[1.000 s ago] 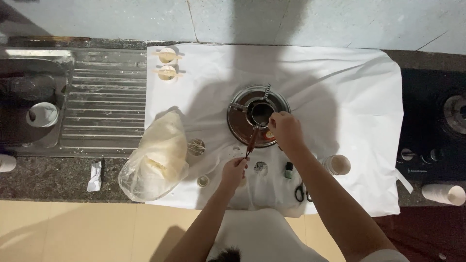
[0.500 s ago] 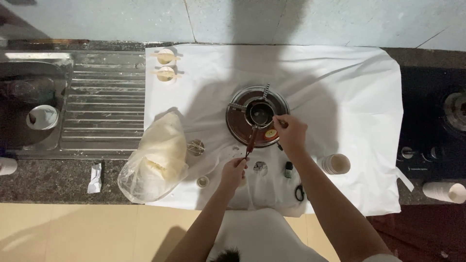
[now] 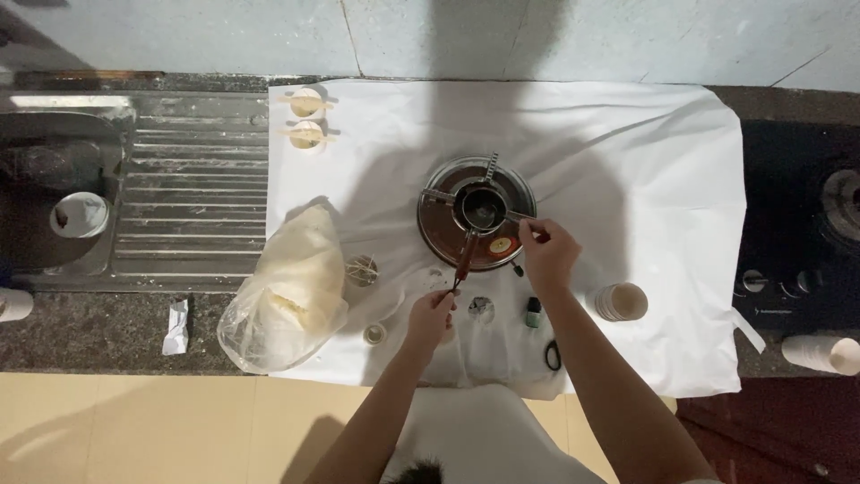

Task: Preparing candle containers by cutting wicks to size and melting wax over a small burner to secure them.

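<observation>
White cloth (image 3: 627, 161) bears a small dark pot (image 3: 480, 208), reddish-brown handled.

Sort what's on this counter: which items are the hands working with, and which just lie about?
In use: left hand on the small pot's handle; right hand at the round burner stand.

Lying about: plastic bag, paper cup stack, small green bottle, two filled cups.

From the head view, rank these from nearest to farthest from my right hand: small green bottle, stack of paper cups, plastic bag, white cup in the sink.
1. Small green bottle, just below the right hand.
2. Stack of paper cups, to its right.
3. Plastic bag, left.
4. White cup, far left in the sink.
</observation>
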